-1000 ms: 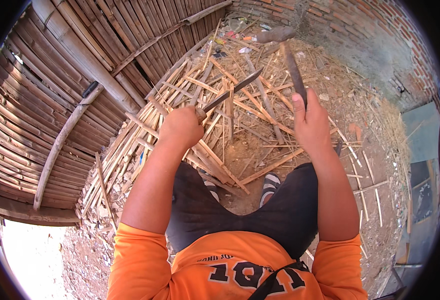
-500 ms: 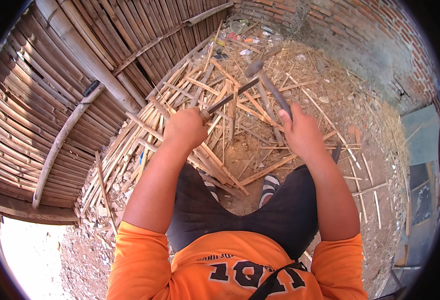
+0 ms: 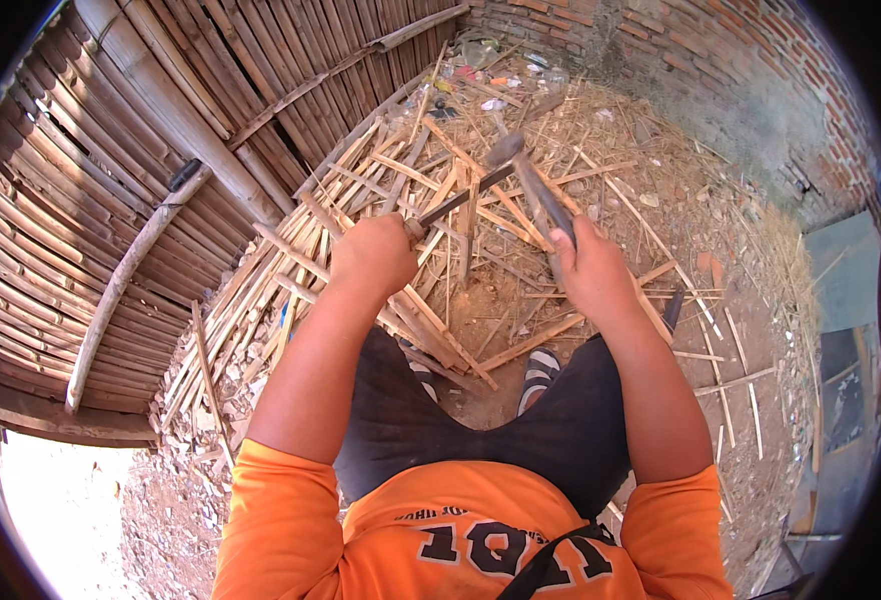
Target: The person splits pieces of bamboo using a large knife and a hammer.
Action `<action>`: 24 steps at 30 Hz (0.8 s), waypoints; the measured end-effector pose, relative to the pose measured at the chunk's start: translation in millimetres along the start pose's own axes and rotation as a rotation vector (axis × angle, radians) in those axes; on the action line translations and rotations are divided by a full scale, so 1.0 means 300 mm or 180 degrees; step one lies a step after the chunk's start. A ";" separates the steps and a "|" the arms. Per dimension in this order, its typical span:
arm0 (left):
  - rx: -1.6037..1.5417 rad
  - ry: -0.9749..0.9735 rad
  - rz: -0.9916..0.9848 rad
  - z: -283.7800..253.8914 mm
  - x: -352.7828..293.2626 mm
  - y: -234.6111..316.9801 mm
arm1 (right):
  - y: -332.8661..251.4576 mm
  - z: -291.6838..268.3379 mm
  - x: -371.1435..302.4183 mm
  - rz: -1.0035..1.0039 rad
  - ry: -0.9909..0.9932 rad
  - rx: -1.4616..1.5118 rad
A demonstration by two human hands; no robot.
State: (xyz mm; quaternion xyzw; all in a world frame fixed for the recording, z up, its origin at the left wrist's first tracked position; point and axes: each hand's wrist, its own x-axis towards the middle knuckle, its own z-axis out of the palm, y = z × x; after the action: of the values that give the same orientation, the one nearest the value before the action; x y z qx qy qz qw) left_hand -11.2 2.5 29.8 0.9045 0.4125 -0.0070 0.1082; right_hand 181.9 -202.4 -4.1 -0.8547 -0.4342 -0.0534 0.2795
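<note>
My left hand (image 3: 372,255) is closed round the wooden handle of a machete (image 3: 450,205), whose dark blade points away and to the right. In my right hand (image 3: 597,268) is a hammer (image 3: 544,194), gripped by its dark handle. The hammer's head lies over the far end of the blade; I cannot tell whether they touch. A short wooden piece (image 3: 466,240) stands or leans just under the middle of the blade. Split wooden strips (image 3: 425,315) are heaped below and to the left of my left hand.
A bamboo wall (image 3: 190,110) rises on the left, a brick wall (image 3: 730,70) at the far right. Dry straw (image 3: 650,140) and bits of litter cover the ground at the back. My sandalled feet (image 3: 538,375) are among the strips. Grey panels (image 3: 845,275) stand at the right edge.
The hammer has come down slightly and nearer to me, its head now lower over the blade's tip. My right hand has dropped a little with it; the left hand and machete barely moved.
</note>
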 end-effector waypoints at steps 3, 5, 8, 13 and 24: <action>0.0044 -0.0116 -0.0028 -0.006 0.000 -0.001 | 0.006 0.009 -0.004 0.0144 -0.0220 0.0241; 0.0073 -0.0090 -0.0141 -0.012 -0.009 -0.016 | -0.060 -0.079 0.019 0.0075 0.0035 0.0463; -0.0005 -0.0057 -0.0179 -0.004 -0.014 -0.021 | -0.141 -0.195 0.041 0.0253 0.0388 0.0817; 0.0097 -0.0001 -0.0081 0.004 -0.011 -0.019 | -0.092 -0.080 0.009 0.0245 0.0661 0.0816; 0.0096 -0.0118 -0.0169 -0.031 -0.017 -0.027 | -0.132 -0.191 0.044 0.0311 0.0723 0.1092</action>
State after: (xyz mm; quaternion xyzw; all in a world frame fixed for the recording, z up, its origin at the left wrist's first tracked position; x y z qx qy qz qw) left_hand -21.3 5.6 37.8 0.8944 0.4342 -0.0329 0.1020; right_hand 168.2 -204.4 65.4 -0.8031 -0.3607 -0.0610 0.4703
